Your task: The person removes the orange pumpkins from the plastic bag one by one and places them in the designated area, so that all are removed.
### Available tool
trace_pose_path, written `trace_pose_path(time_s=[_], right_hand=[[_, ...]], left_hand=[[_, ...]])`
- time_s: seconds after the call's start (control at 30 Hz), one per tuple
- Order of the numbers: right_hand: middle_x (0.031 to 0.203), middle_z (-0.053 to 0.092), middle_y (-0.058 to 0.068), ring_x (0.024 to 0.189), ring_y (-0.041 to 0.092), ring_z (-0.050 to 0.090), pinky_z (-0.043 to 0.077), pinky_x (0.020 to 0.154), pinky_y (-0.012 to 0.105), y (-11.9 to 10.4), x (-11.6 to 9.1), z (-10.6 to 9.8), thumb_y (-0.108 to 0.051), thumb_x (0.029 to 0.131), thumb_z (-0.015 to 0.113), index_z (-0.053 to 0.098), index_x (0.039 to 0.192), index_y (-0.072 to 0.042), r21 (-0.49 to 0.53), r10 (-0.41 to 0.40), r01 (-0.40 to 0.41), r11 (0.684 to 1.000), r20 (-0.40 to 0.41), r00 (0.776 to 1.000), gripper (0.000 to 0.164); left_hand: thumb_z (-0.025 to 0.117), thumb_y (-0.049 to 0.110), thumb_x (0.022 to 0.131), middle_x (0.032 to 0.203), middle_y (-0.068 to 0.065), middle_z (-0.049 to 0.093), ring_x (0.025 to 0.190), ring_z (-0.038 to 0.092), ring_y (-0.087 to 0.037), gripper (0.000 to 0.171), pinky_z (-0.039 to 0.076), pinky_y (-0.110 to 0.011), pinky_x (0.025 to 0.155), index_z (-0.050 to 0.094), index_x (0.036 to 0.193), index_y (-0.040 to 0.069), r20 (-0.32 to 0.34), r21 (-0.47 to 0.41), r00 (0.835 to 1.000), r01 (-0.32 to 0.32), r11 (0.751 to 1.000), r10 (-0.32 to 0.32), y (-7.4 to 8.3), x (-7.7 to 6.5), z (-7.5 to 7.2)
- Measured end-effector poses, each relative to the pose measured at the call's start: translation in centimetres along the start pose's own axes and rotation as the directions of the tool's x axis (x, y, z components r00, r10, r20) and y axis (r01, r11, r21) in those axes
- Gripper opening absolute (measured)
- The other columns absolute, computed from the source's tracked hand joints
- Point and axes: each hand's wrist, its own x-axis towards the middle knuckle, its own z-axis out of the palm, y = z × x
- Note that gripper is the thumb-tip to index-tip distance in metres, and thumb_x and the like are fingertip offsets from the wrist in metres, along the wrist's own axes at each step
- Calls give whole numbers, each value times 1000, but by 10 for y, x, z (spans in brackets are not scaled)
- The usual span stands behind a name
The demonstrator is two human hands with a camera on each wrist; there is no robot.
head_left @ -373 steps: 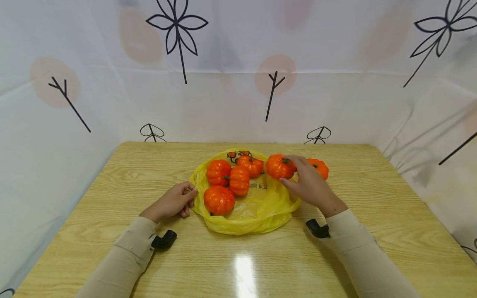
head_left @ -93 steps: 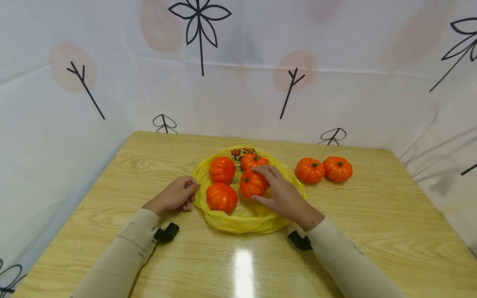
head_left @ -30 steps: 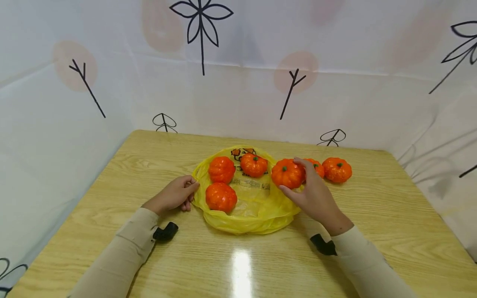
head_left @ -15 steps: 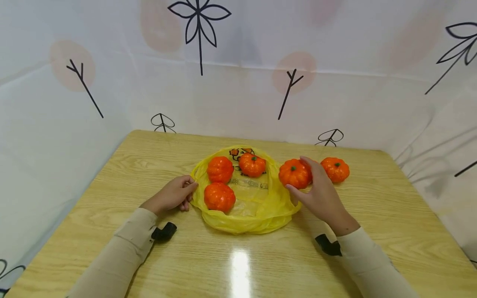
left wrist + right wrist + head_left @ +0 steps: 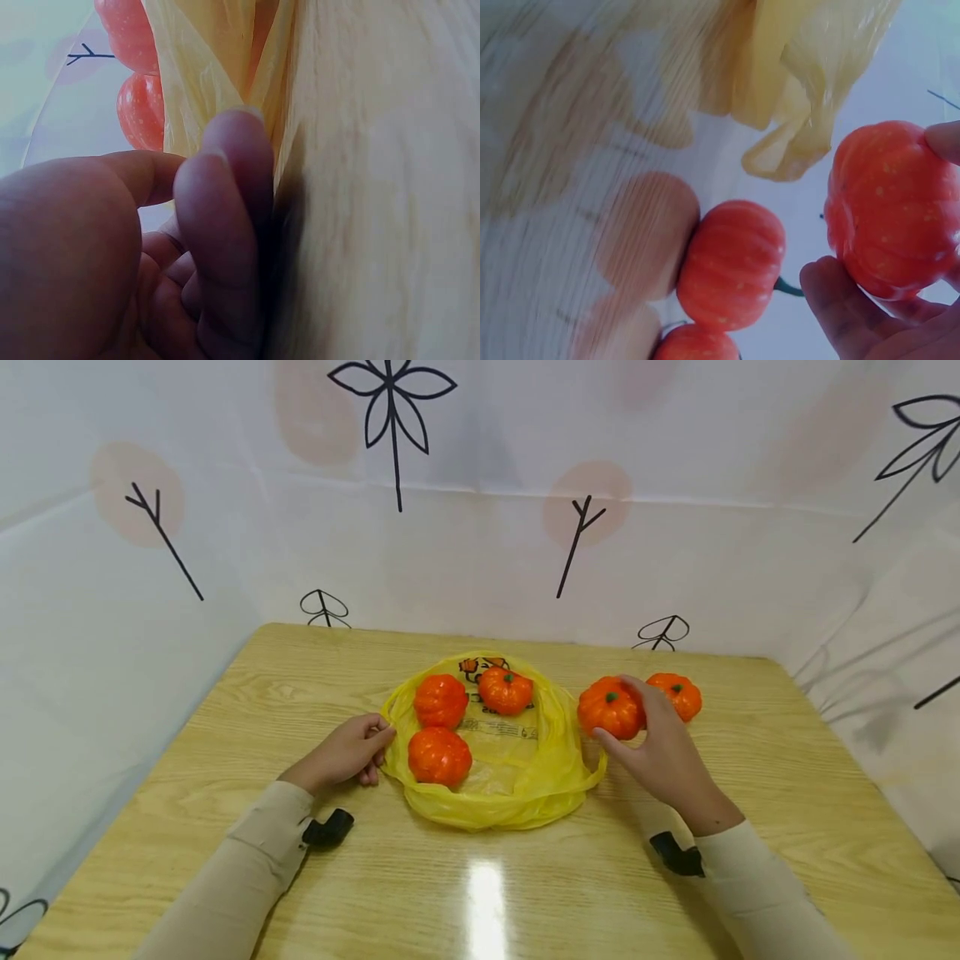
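Observation:
My right hand (image 5: pixel 670 762) holds a small orange toy pumpkin (image 5: pixel 608 708) with a green stem, thumb on the near side and fingers on the far side. In the right wrist view this pumpkin (image 5: pixel 892 206) is raised off the table, just right of the bag. The left hand (image 5: pixel 341 752) pinches the left rim of an open yellow plastic bag (image 5: pixel 491 814), its fingertips against the thin film in the left wrist view. Inside the bag lie three more pumpkins: one at back left (image 5: pixel 441 700), one at back right (image 5: pixel 506 691), one in front (image 5: pixel 440 757).
Two pumpkins stand on the table to the right, both seen in the right wrist view, one (image 5: pixel 733 264) nearer the bag; in the head view the held one hides it, leaving the other pumpkin (image 5: pixel 675 696) showing. The wooden table (image 5: pixel 360 893) ends at a patterned white cloth (image 5: pixel 480 568).
Since three seconds ago my right hand has lifted a pumpkin out of the bag and carried it right, past the bag's rim. The left hand stays at the left rim.

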Motion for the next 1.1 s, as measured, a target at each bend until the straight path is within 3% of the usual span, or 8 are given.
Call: trace_pose_path(time_s=[0.73, 1.1], right_hand=[[145, 41, 29, 121, 44, 51, 50, 94, 63, 22, -2, -12, -33, 92, 74, 33, 146, 4, 84, 95, -99, 992, 55, 994, 77], [147, 37, 31, 132, 49, 42, 41, 103, 69, 30, -3, -14, -41, 93, 71, 29, 147, 5, 39, 143, -150, 988, 139, 980, 82]], left_hand=[[46, 34, 108, 75, -8, 56, 51, 61, -16, 32, 54, -30, 48, 52, 101, 3, -1, 2, 1000, 8, 1000, -8, -1, -1, 0], [44, 31, 109, 74, -8, 57, 50, 61, -16, 30, 55, -30, 49, 52, 100, 3, -7, 18, 1000, 11, 1000, -11, 2, -3, 0]])
